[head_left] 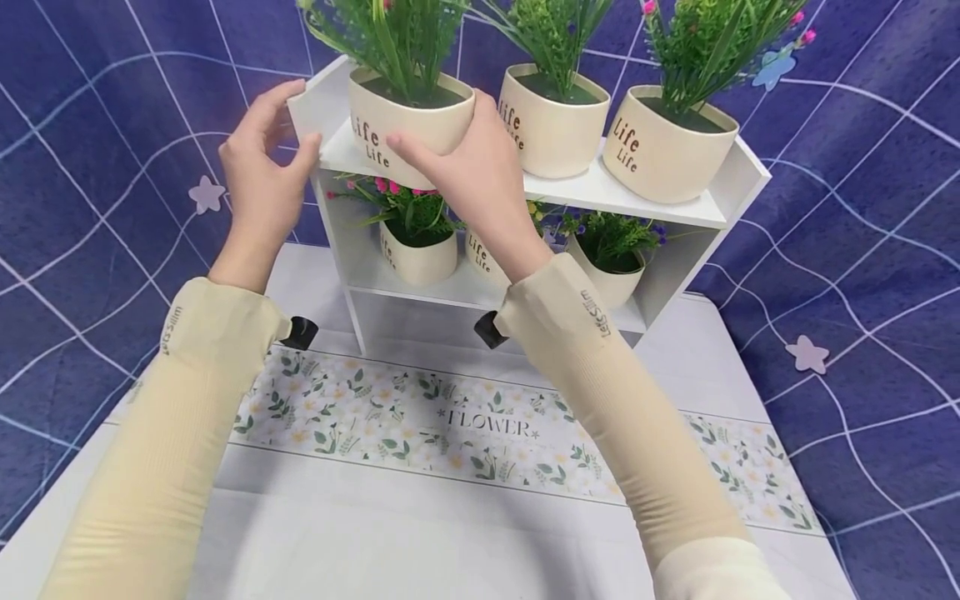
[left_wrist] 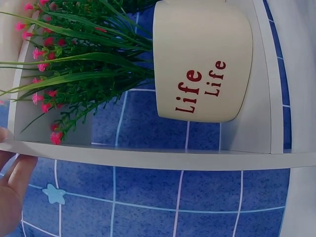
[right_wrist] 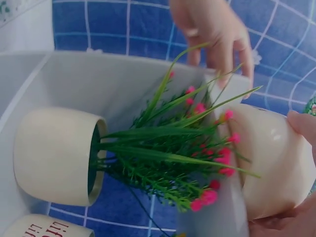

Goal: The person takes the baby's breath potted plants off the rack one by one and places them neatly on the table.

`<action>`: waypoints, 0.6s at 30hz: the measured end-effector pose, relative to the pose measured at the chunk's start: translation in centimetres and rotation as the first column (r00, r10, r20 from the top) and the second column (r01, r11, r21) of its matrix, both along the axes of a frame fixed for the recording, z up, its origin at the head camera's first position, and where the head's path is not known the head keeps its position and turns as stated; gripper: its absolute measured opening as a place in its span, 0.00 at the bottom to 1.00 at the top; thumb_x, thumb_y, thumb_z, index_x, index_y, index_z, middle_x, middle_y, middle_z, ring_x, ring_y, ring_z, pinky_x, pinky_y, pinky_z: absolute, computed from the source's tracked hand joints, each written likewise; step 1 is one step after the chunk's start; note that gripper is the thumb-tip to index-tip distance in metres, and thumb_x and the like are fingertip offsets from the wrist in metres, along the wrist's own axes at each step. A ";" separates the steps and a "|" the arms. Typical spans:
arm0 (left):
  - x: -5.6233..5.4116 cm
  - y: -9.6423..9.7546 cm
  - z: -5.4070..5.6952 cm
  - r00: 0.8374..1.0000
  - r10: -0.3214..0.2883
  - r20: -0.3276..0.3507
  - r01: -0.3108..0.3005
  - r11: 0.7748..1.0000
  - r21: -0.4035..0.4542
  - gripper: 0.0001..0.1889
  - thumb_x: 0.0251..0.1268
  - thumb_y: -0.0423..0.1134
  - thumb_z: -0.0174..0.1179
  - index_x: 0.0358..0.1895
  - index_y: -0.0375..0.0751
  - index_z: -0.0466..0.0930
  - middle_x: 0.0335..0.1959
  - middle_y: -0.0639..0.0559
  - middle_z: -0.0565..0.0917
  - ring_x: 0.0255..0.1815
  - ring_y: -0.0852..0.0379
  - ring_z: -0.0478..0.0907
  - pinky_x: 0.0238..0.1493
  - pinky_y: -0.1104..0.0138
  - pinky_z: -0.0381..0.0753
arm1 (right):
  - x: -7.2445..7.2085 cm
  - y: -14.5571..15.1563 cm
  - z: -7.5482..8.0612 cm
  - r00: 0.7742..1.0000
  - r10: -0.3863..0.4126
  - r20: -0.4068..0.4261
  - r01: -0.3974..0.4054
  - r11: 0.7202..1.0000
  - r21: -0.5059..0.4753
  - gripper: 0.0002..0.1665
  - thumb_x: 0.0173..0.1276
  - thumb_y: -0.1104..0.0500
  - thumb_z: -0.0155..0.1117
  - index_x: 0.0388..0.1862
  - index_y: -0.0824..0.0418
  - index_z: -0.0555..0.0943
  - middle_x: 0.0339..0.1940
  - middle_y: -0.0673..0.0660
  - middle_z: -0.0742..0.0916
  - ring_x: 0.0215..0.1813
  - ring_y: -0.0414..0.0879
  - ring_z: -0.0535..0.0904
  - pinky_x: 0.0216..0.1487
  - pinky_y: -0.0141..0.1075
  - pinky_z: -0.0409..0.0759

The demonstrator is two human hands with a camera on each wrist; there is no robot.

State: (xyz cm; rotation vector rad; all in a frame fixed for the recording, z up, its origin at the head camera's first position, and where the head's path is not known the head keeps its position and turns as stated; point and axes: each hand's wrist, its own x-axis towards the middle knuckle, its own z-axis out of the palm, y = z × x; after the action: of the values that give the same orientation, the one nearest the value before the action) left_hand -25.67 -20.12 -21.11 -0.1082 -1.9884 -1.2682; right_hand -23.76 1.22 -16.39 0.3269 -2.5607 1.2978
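My left hand (head_left: 266,171) grips the left side panel of a white two-tier shelf (head_left: 318,107), its fingers behind the upper edge and thumb at the front. With my right hand (head_left: 483,167) I hold a cream flowerpot (head_left: 423,125) of green grass and plants at the left end of the top tier. The thumb lies across its front beside the "Life" lettering; the other fingers are hidden behind its right side. In the right wrist view, this flowerpot (right_wrist: 271,163) appears above the top board. The left wrist view shows a lower flowerpot (left_wrist: 207,59) with pink flowers.
Two more planted pots, a middle one (head_left: 555,137) and a right one (head_left: 667,158), stand on the top tier. Three potted plants sit below, including the right one (head_left: 611,279). A floral "FLOWER" runner (head_left: 405,417) crosses the white table (head_left: 420,533). Blue gridded cloth (head_left: 97,208) surrounds it.
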 end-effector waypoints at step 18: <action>0.3 -0.1 -0.1 1.000 -0.003 -0.014 0.002 1.000 -0.024 0.23 0.63 0.33 0.61 0.61 0.56 0.78 0.56 0.53 0.84 0.50 0.68 0.82 0.57 0.72 0.78 | 4.8 3.0 -2.0 0.984 0.131 -0.124 -0.153 0.972 -0.180 0.48 0.50 0.45 0.78 0.68 0.48 0.67 0.57 0.48 0.81 0.56 0.37 0.78 0.53 0.30 0.79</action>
State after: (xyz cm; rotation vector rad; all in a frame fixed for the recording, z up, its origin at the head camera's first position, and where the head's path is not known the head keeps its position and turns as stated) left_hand -25.35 -20.19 -21.21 -0.1313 -1.9925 -1.2419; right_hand -18.91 4.23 -18.41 0.5367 -2.3366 1.5149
